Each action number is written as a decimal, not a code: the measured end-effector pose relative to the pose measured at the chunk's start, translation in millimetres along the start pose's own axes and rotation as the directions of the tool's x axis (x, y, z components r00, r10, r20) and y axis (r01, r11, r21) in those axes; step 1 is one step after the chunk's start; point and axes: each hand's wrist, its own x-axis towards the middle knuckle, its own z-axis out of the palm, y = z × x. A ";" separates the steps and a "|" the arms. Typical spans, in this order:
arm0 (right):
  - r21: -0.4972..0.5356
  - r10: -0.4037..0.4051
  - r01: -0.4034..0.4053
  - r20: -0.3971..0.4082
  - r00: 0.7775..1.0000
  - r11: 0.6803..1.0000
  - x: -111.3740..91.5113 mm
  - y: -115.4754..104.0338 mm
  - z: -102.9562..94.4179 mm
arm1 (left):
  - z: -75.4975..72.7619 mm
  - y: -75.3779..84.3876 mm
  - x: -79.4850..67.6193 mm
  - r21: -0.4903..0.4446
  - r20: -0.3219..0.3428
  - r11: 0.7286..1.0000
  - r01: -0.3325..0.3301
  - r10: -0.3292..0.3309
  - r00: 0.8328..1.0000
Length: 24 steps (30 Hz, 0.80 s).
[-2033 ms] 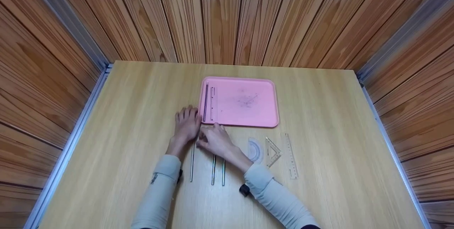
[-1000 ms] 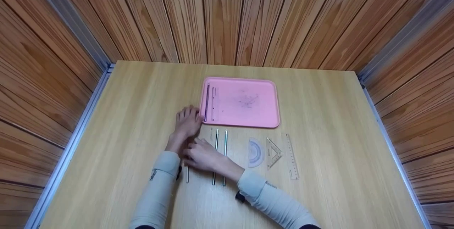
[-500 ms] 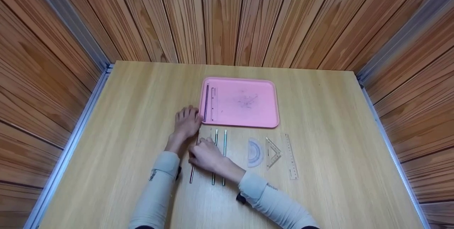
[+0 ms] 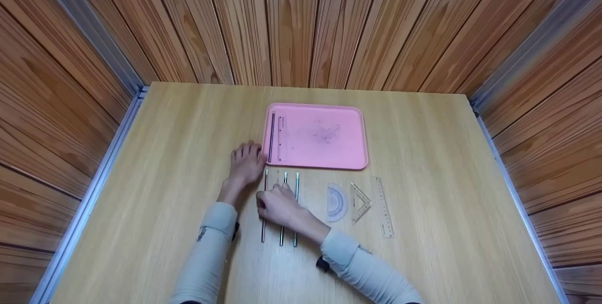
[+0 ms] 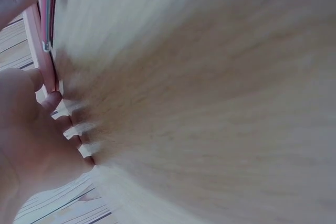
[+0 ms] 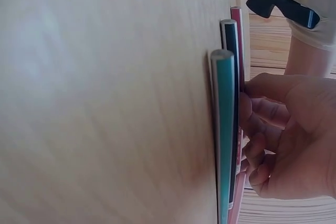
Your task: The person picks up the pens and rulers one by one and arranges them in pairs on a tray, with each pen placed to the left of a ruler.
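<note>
Lying pinched in the grip of the right hand (image 4: 278, 204), the red pencil (image 4: 263, 233) is kept on the worktop (image 4: 197, 120) beside the dark pencil (image 4: 281, 236), which could be knocked askew if that hand is swung sideways; by the pink tray (image 4: 324, 153), the left hand (image 4: 247, 165) is rested, unladen.

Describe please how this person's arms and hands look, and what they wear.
The left hand and the right hand are bare. The sleeves are pale greyish, with cuffs that look folded back. Dark markings, too small to read, show near the cuffs. A black device sits by each cuff.
</note>
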 end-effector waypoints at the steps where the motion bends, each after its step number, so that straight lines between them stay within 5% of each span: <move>1: 0.007 0.007 -0.007 0.005 1.000 1.000 -0.5 0.5 0.0 | 0.5 -0.3 0.0 -0.001 0.000 1.000 0.001 -0.001 1.000; 24: -0.005 0.051 -0.052 -0.039 0.998 0.999 -2.1 4.7 1.3 | 4.4 -1.6 -0.5 0.033 0.004 0.999 0.001 -0.001 1.000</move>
